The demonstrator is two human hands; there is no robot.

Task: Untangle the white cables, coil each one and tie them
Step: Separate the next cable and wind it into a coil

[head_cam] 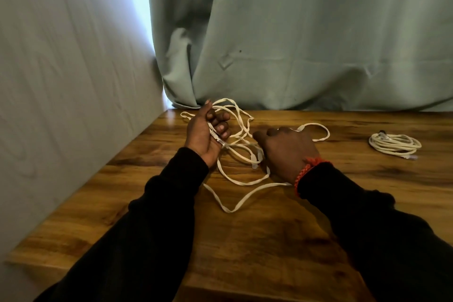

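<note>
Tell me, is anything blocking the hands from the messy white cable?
Nothing visible is. The left hand already grips the loose white cable near a plug, and the right hand rests right on its loops. The coiled cable sits apart.

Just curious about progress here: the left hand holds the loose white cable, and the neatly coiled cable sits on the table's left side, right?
Not quite. The head view shows the coiled cable on the right side of the table, not the left. The left hand does have the loose white cable in its grip.

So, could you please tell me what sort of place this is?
Probably a room at home or a small office corner: a brown wood-grain table against a pale textured wall, with a grey-green fabric curtain over a bright window.
</note>
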